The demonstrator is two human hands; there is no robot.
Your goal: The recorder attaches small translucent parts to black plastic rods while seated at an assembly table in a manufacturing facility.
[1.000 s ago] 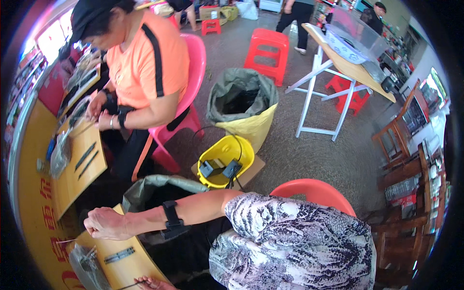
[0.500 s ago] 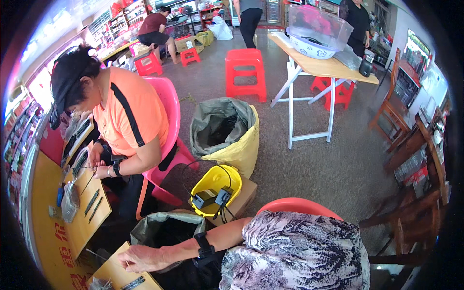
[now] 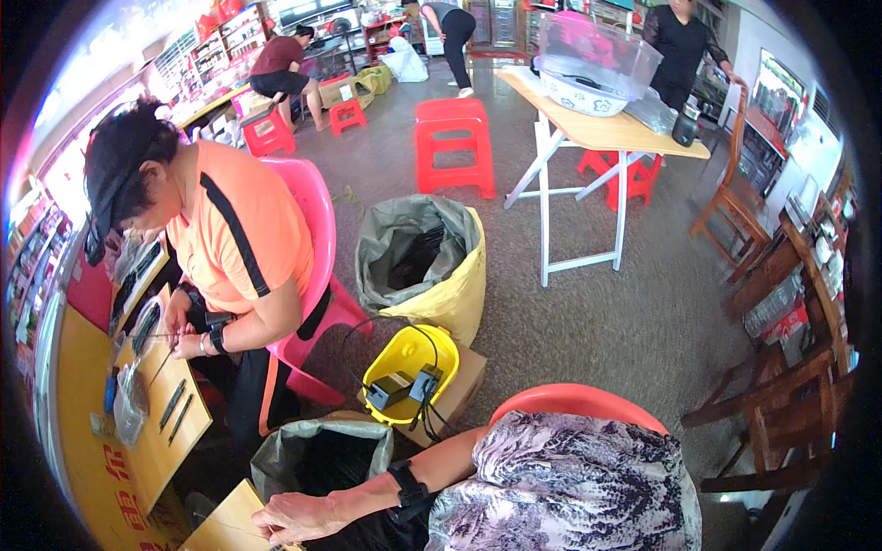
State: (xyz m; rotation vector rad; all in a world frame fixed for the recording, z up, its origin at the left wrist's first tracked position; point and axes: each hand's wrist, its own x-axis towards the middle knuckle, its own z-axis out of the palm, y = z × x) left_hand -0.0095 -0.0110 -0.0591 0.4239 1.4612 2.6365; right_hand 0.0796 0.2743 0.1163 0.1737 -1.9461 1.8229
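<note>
My right hand (image 3: 299,517) comes in from the right, a black strap (image 3: 411,487) round its wrist. Its fingers are closed in a pinch on a thin rod (image 3: 228,526), which reaches left over a light wooden board (image 3: 237,503) at the lower edge. What the fingertips cover is hidden. My left hand is out of the picture. An open grey-lined sack (image 3: 268,450) with dark contents stands just beyond my forearm. To the left, a co-worker in an orange shirt (image 3: 246,207) holds a thin dark strip over another board (image 3: 152,459); dark slim pieces (image 3: 172,406) lie there.
Beyond my arm, a yellow tub (image 3: 447,354) with black power adapters (image 3: 390,390) rests by a cardboard box (image 3: 471,369). Farther off stand a yellow sack (image 3: 467,294), a red stool (image 3: 453,115) and a folding table (image 3: 611,133). Wooden chairs (image 3: 763,404) line the right side.
The view has shifted a little, and my right hand sits lower and farther right in it. A person at the back has bent over. Another, at the right, has a hand on a chair.
</note>
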